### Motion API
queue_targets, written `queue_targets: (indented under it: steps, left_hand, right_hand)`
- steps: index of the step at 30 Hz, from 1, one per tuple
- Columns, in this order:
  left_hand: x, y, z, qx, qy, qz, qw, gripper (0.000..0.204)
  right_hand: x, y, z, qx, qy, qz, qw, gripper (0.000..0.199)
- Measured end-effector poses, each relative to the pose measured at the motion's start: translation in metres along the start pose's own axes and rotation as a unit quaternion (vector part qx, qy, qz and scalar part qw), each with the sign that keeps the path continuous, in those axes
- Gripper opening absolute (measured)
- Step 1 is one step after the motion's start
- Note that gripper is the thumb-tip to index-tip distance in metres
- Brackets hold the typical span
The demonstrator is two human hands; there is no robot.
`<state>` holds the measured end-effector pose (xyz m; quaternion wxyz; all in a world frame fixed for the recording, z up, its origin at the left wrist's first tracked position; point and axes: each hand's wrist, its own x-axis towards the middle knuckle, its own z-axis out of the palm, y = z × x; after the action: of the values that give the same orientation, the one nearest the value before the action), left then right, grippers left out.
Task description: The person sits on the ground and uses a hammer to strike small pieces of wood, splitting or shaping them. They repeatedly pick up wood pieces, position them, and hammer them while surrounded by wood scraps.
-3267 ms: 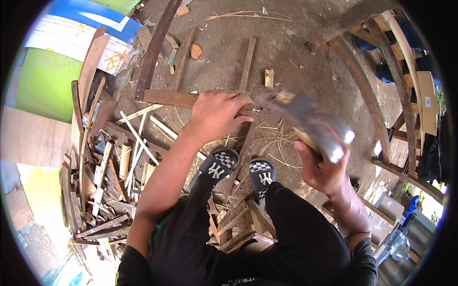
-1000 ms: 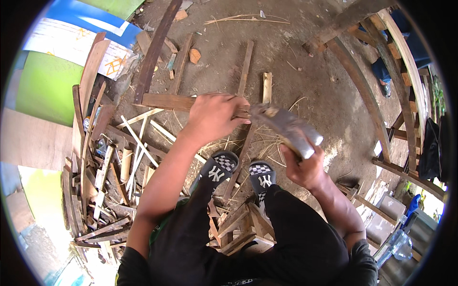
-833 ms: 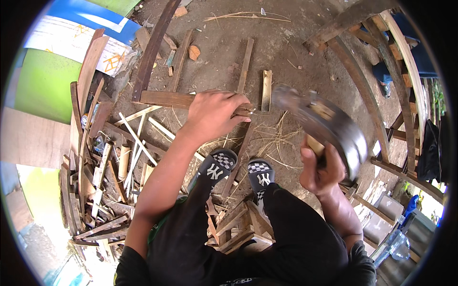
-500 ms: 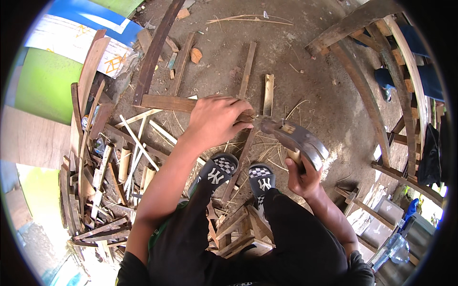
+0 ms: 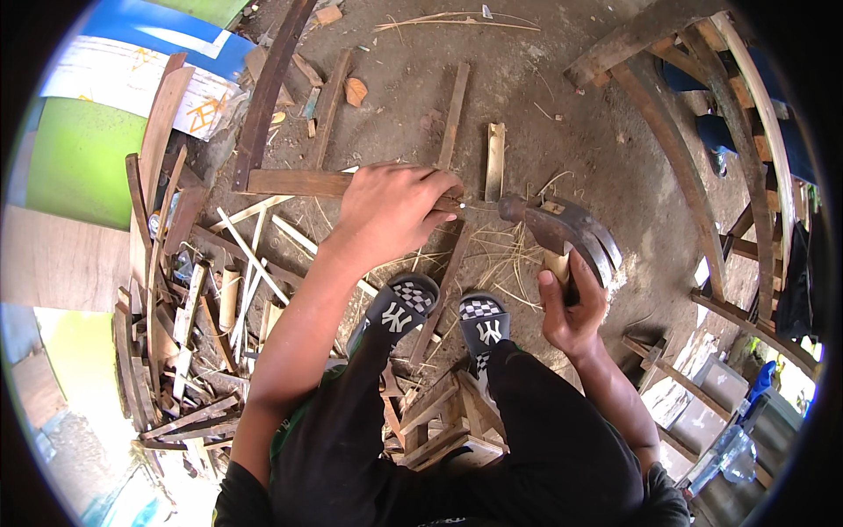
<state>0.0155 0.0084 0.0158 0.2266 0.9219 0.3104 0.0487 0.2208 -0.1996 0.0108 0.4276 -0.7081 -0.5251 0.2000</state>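
My left hand (image 5: 395,206) is closed around the right end of a brown wooden slat (image 5: 299,183). The slat's left end meets a longer dark wooden board (image 5: 274,97) at a corner. At the gripped end, a small bright spot like a nail head (image 5: 462,205) shows by my fingertips. In my right hand (image 5: 575,312) is a claw hammer (image 5: 562,230), grasped by its wooden handle just under the head. The hammer's striking face points left at the slat's end, a short gap away from it.
Scrap wood (image 5: 189,351) is heaped at the left. A bamboo piece (image 5: 495,162) and thin wooden strips (image 5: 453,114) lie on the dirt floor. Curved wooden frames (image 5: 676,167) stand at the right. Between my legs is a small wooden frame (image 5: 448,417).
The hammer has drawn back to the right, from close against the slat's end to a gap apart. My left hand stays on the slat, which appears slightly further left.
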Motion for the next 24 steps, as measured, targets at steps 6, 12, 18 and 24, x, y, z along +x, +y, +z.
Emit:
queue_targets:
  steps: [6, 12, 18, 24]
  left_hand:
    - [-0.001, 0.0, 0.0, -0.006, 0.013, 0.007, 1.0, 0.034]
    - [-0.002, -0.001, 0.001, -0.015, 0.009, 0.007, 1.0, 0.035]
    - [-0.001, -0.002, 0.001, -0.001, 0.005, -0.002, 1.0, 0.037]
    - [-0.003, -0.003, 0.005, -0.004, 0.006, 0.002, 1.0, 0.038]
  right_hand:
    - [-0.002, 0.004, 0.003, 0.058, -0.033, -0.038, 0.997, 0.029]
    - [-0.003, 0.023, 0.02, -0.077, -0.015, -0.255, 0.964, 0.029]
    - [0.011, 0.047, 0.048, 0.056, -0.091, -0.225, 0.968, 0.037]
    - [0.005, 0.057, 0.061, 0.059, -0.12, -0.202, 0.97, 0.028]
